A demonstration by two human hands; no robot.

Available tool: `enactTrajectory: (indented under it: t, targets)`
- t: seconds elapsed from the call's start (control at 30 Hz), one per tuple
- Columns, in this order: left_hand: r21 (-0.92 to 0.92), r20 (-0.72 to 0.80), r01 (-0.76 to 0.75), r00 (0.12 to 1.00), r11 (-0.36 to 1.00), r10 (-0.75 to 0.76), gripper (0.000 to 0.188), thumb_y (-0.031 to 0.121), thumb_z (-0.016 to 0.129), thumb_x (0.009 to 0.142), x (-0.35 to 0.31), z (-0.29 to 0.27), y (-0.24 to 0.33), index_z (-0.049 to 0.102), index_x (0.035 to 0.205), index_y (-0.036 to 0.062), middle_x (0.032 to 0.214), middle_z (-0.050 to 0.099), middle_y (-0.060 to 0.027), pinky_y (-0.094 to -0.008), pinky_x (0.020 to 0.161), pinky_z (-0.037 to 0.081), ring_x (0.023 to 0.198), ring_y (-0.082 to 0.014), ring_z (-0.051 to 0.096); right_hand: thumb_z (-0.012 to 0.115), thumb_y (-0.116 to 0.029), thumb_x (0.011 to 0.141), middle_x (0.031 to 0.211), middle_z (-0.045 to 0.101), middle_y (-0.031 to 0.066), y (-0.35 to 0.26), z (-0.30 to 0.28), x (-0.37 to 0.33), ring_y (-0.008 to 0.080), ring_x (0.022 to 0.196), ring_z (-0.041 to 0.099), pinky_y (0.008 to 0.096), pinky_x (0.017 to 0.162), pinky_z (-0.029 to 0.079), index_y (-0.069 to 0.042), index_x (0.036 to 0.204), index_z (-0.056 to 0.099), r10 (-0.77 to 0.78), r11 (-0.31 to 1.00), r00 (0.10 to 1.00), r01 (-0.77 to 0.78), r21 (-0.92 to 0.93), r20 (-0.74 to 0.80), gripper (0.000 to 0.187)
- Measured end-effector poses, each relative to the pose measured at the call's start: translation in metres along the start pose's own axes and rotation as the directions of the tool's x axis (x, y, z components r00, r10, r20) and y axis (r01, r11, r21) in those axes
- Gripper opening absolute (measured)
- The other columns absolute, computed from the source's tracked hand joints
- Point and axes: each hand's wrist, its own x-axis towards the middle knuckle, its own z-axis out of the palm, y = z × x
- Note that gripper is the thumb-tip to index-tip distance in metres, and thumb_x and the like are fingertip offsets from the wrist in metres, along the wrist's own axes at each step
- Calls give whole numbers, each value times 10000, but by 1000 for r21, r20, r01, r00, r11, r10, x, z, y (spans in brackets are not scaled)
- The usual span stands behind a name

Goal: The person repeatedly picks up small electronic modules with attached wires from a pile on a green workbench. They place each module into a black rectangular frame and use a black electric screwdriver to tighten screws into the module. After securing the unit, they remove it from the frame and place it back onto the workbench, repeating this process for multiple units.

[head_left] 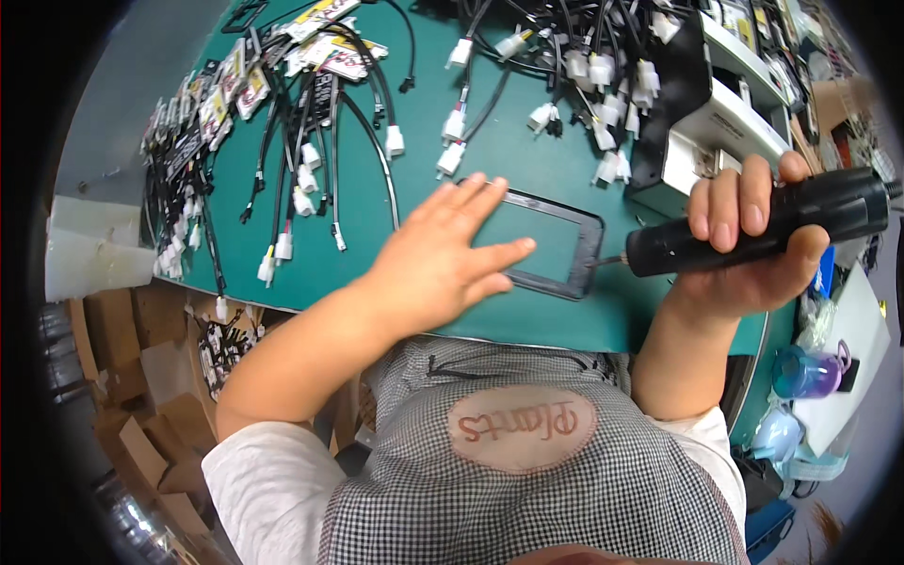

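Note:
A thin black rectangular frame lies flat on the green table mat, with the green showing through its opening. My left hand rests over the frame's left end, fingers stretched out and spread, covering that side. In my right hand is a black electric screwdriver, held level with the fingers wrapped round its body. The bit points left, and its tip is at the frame's right edge; whether it sits in a screw is too small to tell.
Bundles of black cables with white connectors lie at the left of the mat. More cables with white plugs are heaped at the back. Behind my right hand stands a white and black box. A blue and purple cup is at far right.

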Motion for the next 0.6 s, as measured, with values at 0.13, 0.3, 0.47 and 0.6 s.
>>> enactTrajectory:
  t: [0.13, 0.3, 0.47, 0.6]
  targets:
    - [58, -21, 22, 1000, 998, -21, 454, 379, 710, 750, -4, 7, 19, 638, 1177, 244, 1369, 423, -229, -525, 1033, 339, 1242, -416, 424, 582, -423, 903, 774, 477, 45, -1, 1, 0, 153, 588, 496, 302, 551, 447, -6, 1262, 416, -8, 999, 1000, 7, -39, -15, 574]
    - [106, -186, 31, 983, 994, -11, 486, 381, 727, 731, 11, -27, -3, 635, 1170, 195, 1283, 506, -193, -502, 995, 381, 1194, -396, 471, 618, -420, 882, 752, 472, 41, 2, 4, 0, 134, 555, 491, 281, 518, 445, -12, 1220, 401, -19, 996, 998, 13, -91, -58, 573]
    - [384, -381, 371, 898, 846, -220, 413, 285, 726, 754, 38, -102, -114, 649, 1116, 102, 1117, 616, -123, -418, 911, 456, 1087, -316, 552, 637, -396, 871, 734, 479, 47, 0, 6, 2, 144, 538, 500, 287, 507, 455, -12, 1192, 400, -14, 993, 997, 6, -119, -74, 554]
    - [537, -49, 456, 857, 710, -513, 508, 254, 747, 739, 55, -130, -183, 605, 1197, 86, 1211, 576, -143, -394, 977, 423, 1154, -318, 516, 640, -380, 870, 732, 485, 50, 2, 4, 4, 148, 538, 507, 288, 509, 468, -16, 1183, 402, -13, 990, 996, 1, -139, -86, 536]
